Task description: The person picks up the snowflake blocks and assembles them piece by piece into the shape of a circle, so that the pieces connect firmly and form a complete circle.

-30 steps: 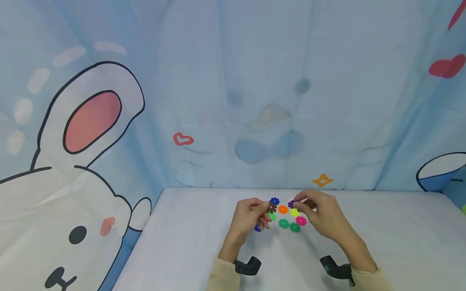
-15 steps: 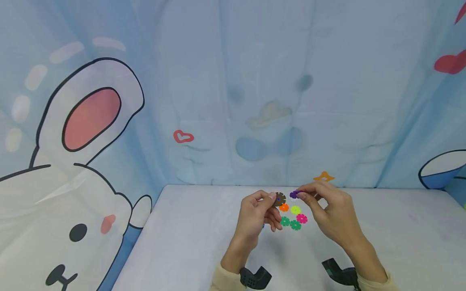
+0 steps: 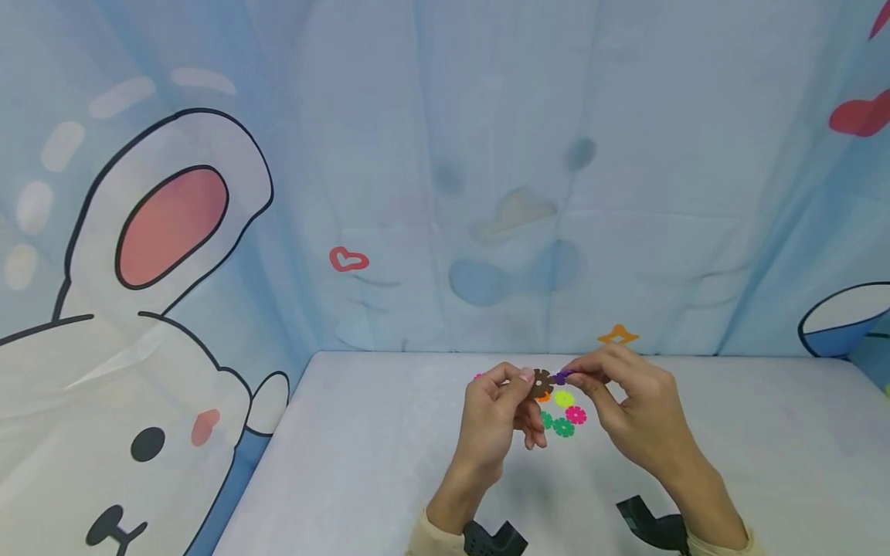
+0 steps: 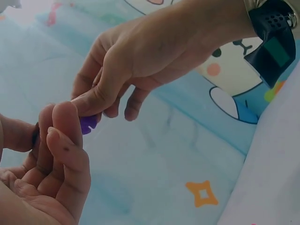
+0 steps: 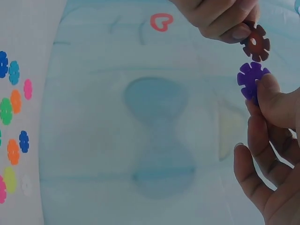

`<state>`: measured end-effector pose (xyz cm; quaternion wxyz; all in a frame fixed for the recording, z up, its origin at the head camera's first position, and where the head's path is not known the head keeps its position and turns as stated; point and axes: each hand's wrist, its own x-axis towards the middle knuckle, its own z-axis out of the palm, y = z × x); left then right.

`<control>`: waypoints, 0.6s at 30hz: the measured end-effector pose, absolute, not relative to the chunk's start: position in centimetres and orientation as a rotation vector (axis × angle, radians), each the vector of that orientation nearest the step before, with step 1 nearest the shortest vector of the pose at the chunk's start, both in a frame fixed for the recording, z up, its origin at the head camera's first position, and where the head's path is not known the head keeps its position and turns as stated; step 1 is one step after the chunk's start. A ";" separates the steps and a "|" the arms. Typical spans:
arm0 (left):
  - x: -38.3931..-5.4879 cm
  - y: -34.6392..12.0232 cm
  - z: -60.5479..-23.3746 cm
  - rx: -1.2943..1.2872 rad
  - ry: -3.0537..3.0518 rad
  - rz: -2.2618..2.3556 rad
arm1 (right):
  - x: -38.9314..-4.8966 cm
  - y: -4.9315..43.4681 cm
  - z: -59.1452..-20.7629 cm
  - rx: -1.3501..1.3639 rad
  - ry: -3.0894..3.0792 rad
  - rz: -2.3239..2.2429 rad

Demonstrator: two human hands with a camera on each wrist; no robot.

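Note:
Between thumb and fingers my left hand (image 3: 490, 421) pinches a brown notched disc (image 3: 541, 383), a flat flower-shaped piece with holes. My right hand (image 3: 636, 409) pinches a purple notched disc (image 3: 560, 378) by its edge. Held up above the table, the two discs meet edge to edge in the head view. From the right wrist, the purple disc (image 5: 251, 80) sits just under the brown disc (image 5: 257, 43); whether their notches interlock I cannot tell. In the left wrist view, fingers cover the brown disc, and only part of the purple disc (image 4: 88, 123) shows.
Loose notched discs lie on the white table (image 3: 348, 463) below the hands: a yellow disc (image 3: 564, 398), a pink disc (image 3: 575, 415), a green disc (image 3: 564, 427) and several others. A blue printed curtain (image 3: 417, 193) hangs behind the table's back edge.
Both hands have risen off the table with their discs. The left hand has moved right, bringing the brown disc against the purple one, which has turned more edge-on.

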<state>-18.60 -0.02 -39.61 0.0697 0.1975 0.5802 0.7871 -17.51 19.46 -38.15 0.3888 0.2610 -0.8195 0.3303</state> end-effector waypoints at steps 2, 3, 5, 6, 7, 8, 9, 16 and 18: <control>-18.5 0.0 -39.6 0.615 1.767 2.366 | -17.5 19.5 -38.1 0.690 -2.067 0.826; -18.4 0.0 -39.6 0.628 1.780 2.362 | -17.5 19.4 -38.0 0.707 -2.049 0.811; -18.3 0.1 -39.5 0.664 1.809 2.354 | -17.5 19.4 -37.9 0.738 -2.002 0.767; -18.3 0.1 -39.5 0.681 1.823 2.350 | -17.5 19.3 -37.8 0.750 -1.978 0.744; -18.2 0.1 -39.4 0.695 1.834 2.350 | -17.5 19.3 -37.7 0.759 -1.955 0.725; -18.2 0.1 -39.4 0.708 1.845 2.349 | -17.5 19.3 -37.7 0.766 -1.937 0.707; -18.1 0.0 -39.4 0.719 1.856 2.343 | -17.5 19.3 -37.6 0.772 -1.924 0.689; -18.2 -0.7 -39.2 0.817 1.864 2.258 | -16.9 19.1 -37.4 0.787 -1.934 0.647; -18.4 -0.9 -39.2 0.835 1.847 2.239 | -16.9 18.8 -37.5 0.788 -1.938 0.640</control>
